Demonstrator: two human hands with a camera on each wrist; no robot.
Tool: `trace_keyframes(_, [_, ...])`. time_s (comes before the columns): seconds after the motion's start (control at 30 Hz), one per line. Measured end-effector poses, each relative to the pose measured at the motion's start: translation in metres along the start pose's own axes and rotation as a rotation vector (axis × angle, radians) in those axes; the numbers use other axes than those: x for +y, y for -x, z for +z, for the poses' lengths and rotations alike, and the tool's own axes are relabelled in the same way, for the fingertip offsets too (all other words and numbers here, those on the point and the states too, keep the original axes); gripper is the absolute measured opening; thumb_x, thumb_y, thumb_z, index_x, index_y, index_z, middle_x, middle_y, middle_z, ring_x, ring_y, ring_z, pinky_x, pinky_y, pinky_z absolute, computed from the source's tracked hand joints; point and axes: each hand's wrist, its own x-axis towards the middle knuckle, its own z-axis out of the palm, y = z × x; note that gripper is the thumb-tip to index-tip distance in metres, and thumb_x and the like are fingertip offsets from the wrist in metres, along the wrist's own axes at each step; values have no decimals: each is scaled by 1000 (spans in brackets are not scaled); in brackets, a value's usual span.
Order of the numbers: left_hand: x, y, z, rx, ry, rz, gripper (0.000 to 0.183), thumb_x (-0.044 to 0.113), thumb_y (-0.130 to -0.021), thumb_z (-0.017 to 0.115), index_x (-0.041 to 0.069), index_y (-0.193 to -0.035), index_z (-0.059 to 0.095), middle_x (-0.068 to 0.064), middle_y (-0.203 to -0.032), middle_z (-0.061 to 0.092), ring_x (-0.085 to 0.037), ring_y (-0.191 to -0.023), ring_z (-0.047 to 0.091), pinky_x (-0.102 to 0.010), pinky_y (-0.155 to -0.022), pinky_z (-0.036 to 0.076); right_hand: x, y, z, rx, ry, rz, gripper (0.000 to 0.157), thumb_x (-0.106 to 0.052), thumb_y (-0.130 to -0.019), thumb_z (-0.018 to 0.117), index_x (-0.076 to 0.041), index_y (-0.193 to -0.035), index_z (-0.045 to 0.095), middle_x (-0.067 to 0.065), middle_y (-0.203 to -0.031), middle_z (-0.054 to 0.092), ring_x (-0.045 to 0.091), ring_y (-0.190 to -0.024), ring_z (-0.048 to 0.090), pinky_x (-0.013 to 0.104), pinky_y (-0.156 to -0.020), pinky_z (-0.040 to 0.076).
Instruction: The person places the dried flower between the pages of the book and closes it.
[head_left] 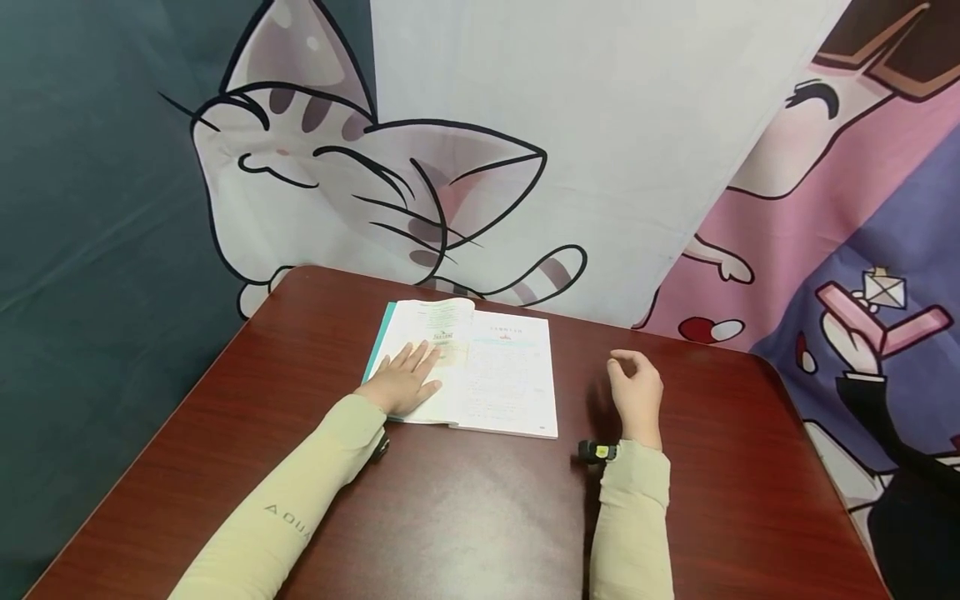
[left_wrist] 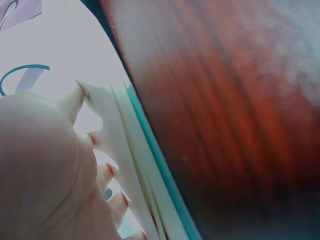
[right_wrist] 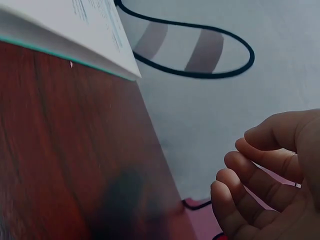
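Note:
An open book (head_left: 506, 375) with a teal cover edge lies on the table, its printed pages facing up. My left hand (head_left: 401, 383) rests on the left page with its fingers spread. In the left wrist view, the left hand's fingertips touch the paper, and the book's page edges (left_wrist: 142, 170) show beside it. To the right of the book, apart from it, my right hand (head_left: 637, 392) hovers over the table. Its fingers (right_wrist: 237, 192) are loosely bent and nothing is between them and the thumb.
The dark red-brown wooden table (head_left: 480, 517) has rounded far corners. Behind it hangs a cloth backdrop (head_left: 600, 125) with cartoon cats and figures. Each wrist wears a small black camera, such as the right one (head_left: 597, 452). A black object (head_left: 911, 533) stands at the right edge.

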Motion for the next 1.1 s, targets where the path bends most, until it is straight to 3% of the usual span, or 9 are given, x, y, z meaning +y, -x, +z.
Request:
trace_keyframes(0.17, [-3,0,3,-13,9,-12,68,44,-110,33,10,-164,10,-16,-170,4,-39,-155,-1,-63,-120,5,13,-3,-7,9,25,38,26,-14,-98,61,-2,-117,71,22,-112,70,33,-105,63,42,-88,46])
trace_keyframes(0.43, [-6,1,5,-16,11,-29,68,44,-110,32,11,-164,8,-14,-170,2,-37,-155,-3,-62,-121,3,25,-23,-31,-35,181,-20,26,-13,-96,62,1,-116,70,25,-112,69,37,-104,62,47,-88,47])
trace_keyframes(0.67, [-2,4,-4,-33,-8,-32,67,43,-110,33,11,-164,9,-15,-170,3,-39,-155,-1,-62,-121,6,35,-47,-50,-160,309,-77,26,-13,-95,63,2,-114,71,22,-98,73,35,-84,70,40,-76,51])
trace_keyframes(0.93, [0,3,-6,-29,1,-28,67,42,-110,33,10,-164,9,-15,-170,3,-39,-155,-2,-62,-121,4,52,-71,-64,-296,417,-124,24,-13,-91,67,6,-105,70,27,-105,70,43,-95,62,54,-87,49])
trace_keyframes(1.1, [0,1,-3,-27,35,-10,68,42,-110,33,9,-164,9,-16,-170,3,-39,-155,-3,-62,-121,3,63,-76,-73,-405,409,-37,26,-16,-93,68,8,-103,69,20,-92,71,27,-79,66,39,-74,56])
